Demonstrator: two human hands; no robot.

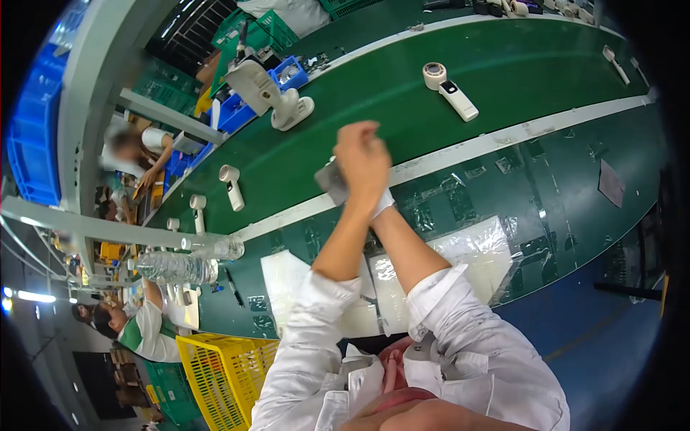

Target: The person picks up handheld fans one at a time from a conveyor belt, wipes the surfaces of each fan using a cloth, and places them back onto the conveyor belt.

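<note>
My left hand [363,158] is raised over the near edge of the green belt, its fingers curled in and blurred. What it holds, if anything, is hidden. My right forearm [410,248] crosses beneath it, and the right hand is mostly covered. A flat grey piece [332,181] sticks out to the left of the hands. Something white [383,202] shows at the right wrist. Beyond the hands, a white handheld fan [458,99] lies on the belt [359,93]. Another white fan [232,188] lies to the left.
Clear plastic bottles [176,266] lie at the left, above a yellow crate [228,373]. A white stand [287,108] is on the belt's far side. White sheets [445,266] under plastic cover part of the near table. Co-workers sit at the left, one in a white-and-green shirt [151,330].
</note>
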